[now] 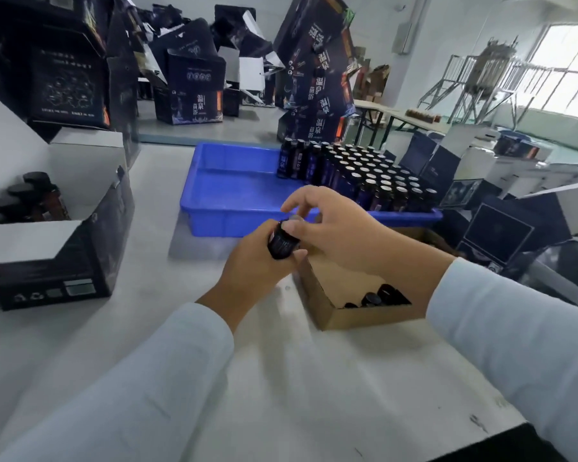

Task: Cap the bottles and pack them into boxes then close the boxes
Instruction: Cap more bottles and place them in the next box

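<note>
Here, my left hand (257, 261) gripping a dark bottle (282, 243) above the tabletop (147, 328) middle, neck tilted up-right, my right hand (331, 225) pinching its cap (292, 219), blue tray (227, 208) behind.

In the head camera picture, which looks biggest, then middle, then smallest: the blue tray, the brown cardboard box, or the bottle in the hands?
1. Blue tray, the biggest.
2. Brown cardboard box, partly hidden by the right hand, yet clearly smaller than the tray.
3. Bottle held in the left hand, the smallest.
</note>
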